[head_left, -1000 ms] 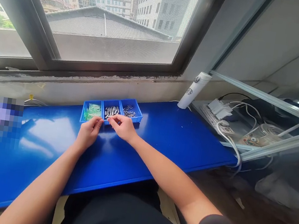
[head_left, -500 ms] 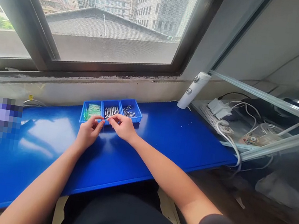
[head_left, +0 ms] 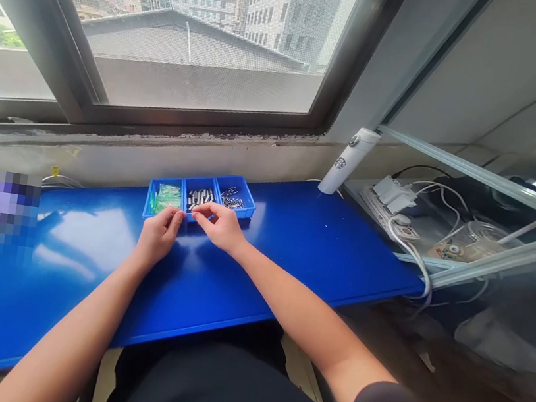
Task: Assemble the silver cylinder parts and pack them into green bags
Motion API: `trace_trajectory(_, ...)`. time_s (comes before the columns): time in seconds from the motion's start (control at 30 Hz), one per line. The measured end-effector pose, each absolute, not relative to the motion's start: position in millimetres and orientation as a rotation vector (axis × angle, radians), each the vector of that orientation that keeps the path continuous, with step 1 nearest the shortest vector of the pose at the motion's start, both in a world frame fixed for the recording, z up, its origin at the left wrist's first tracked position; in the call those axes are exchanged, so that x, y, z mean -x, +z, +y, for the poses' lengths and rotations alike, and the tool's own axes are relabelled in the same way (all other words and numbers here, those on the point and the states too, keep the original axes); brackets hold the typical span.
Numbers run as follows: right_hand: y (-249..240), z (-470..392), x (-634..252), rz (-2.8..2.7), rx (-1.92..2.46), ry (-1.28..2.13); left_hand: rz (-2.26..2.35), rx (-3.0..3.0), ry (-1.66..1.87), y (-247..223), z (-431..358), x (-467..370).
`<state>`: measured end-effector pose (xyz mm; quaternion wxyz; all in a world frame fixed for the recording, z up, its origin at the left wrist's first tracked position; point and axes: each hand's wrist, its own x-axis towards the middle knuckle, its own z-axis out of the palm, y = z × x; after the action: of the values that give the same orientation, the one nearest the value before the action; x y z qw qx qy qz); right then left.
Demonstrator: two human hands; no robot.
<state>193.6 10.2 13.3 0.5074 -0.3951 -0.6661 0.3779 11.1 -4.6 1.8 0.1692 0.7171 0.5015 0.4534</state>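
Note:
My left hand [head_left: 163, 231] is closed in a pinch at the front of the left compartment; whatever its fingertips hold is too small to make out. Close beside it, my right hand [head_left: 218, 225] has thumb and forefinger pinched together, and the thing between them, if any, cannot be told. Both hands hover at the near rim of a blue three-part tray [head_left: 248, 214]. Green, clear slender pieces [head_left: 169, 196] fill its left compartment. Short black-and-silver cylinders [head_left: 200, 199] lie in the middle one, partly behind my right hand. Thin dark metal pieces [head_left: 232, 197] lie in the right one.
The tray stands on a blue table [head_left: 300, 259] below a window. A white tumbler [head_left: 348, 162] stands at the back right. Farther right are a power strip [head_left: 401, 225] with plugs and cables, and a metal frame [head_left: 503, 264]. The far left is pixelated.
My left thumb and fingers have closed together and drawn slightly away from the right fingertips. My right hand has hardly moved.

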Motion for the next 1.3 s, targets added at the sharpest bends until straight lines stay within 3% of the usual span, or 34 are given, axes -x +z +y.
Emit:
trace_trajectory(1.0,16.7,7.9,-193.9,-1.606,0.998,0.88,1.401,-2.064,1.324,4.8,-7.4,-14.7)
trace_trajectory(1.3,19.1,6.7,-195.8,-1.72,0.879,0.712,1.418,-2.108,1.301,7.6,-7.3,-14.1)
